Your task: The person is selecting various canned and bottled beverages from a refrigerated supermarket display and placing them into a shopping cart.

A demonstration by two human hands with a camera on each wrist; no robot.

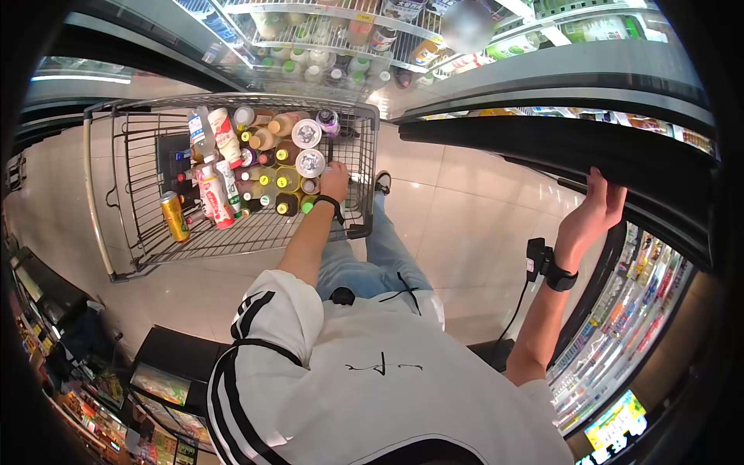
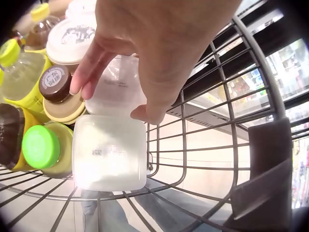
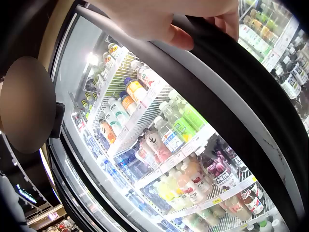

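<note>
My left hand (image 1: 335,183) reaches down into the near right corner of the metal cart (image 1: 377,139). In the left wrist view the thumb and fingers of this hand (image 2: 154,53) span a translucent white container (image 2: 116,89) and grip it. A second square white container (image 2: 110,153) stands directly in front of it, beside a bottle with a green cap (image 2: 41,146) and one with a brown cap (image 2: 55,83). My right hand (image 1: 593,213) holds the edge of the black-framed fridge door (image 1: 558,147), its fingers curled over the frame. The right wrist view shows this hand (image 3: 178,21) on the frame too.
Other bottles and tubs fill the cart's right half; a yellow can (image 1: 175,217) leans at its near left. Stocked fridge shelves (image 3: 145,108) line the aisle. A person's head (image 3: 28,104) is at the left of the right wrist view. Tiled floor (image 1: 449,186) lies beside the cart.
</note>
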